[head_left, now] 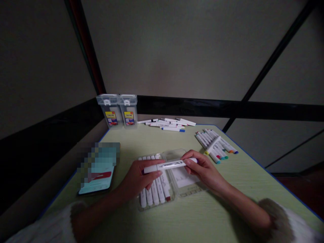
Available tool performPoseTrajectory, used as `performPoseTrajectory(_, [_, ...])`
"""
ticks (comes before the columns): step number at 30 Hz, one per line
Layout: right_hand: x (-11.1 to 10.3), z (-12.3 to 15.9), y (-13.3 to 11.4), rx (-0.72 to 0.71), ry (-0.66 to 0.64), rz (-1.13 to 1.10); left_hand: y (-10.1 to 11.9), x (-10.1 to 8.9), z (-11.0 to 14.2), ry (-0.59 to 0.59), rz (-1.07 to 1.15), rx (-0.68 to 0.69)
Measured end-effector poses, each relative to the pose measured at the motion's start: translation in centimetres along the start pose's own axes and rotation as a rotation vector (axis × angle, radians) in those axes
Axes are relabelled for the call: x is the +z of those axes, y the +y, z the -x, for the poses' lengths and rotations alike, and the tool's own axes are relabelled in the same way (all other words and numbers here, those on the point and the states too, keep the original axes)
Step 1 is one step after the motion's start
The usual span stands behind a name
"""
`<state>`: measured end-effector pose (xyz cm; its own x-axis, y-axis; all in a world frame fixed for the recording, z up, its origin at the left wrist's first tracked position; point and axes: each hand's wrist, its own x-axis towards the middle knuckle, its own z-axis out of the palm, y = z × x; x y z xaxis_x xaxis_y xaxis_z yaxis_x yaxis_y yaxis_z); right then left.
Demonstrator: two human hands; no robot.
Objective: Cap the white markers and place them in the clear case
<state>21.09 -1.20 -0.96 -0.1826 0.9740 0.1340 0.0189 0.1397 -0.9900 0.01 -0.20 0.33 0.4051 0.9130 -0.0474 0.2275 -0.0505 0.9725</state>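
Note:
I hold one white marker (170,165) level above an open clear plastic case (177,153). My left hand (138,179) grips its left end with closed fingers. My right hand (202,168) pinches its right end. The case's left half holds several white markers (155,190) lying side by side. Its right half, the lid, shows a white label (182,177).
A phone (97,172) lies at the left on the light green table (202,216). Two upright clear marker boxes (117,111) stand at the back. Loose white markers (168,124) lie behind, and a row of coloured-tip markers (216,143) lies at the right.

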Motion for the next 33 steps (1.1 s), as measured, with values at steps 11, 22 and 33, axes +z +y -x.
performPoseTrajectory(11, [0.20,0.19,-0.16,0.058,-0.007,-0.052,0.27,0.06,0.11,0.008,0.030,0.004])
performPoseTrajectory(22, [0.26,0.11,-0.09,0.052,-0.037,0.017,-0.16,-0.04,-0.03,0.004,0.035,0.061])
performPoseTrajectory(33, [0.39,0.23,-0.24,0.070,-0.030,0.036,0.12,0.08,0.05,0.029,0.031,0.084])
